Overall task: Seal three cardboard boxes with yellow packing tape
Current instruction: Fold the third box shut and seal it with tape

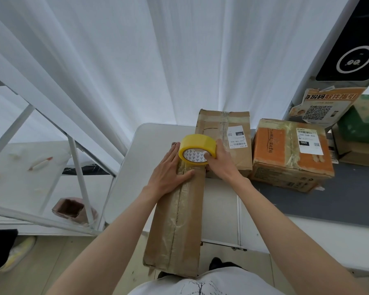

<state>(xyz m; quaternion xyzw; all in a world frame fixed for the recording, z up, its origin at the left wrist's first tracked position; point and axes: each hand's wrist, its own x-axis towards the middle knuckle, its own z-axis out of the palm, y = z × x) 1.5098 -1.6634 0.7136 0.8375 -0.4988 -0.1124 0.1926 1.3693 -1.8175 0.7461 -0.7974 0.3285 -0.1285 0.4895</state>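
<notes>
Two hands work the long box [179,220] on the table [149,158]: left hand [168,173] flat at 6 o'clock, right hand [219,161] gripping the tape roll [197,149]. Pull toward 12 o'clock, centred on the seam, keeping tension.

Looks like a parcel pickup / courier station, not a home. Evidence: worn cardboard parcels with printed shipping labels [237,137] and shelf-code stickers reading "060" on a white counter [151,145]; orange poster [324,103] with a QR code and Chinese pickup-ID text at the counter's far right corner; black kiosk-style device [349,45] with a ring display above it; more stacked cartons [358,133] far right; metal shelving frame [79,154] left; white curtain [136,60] as backdrop.
</notes>
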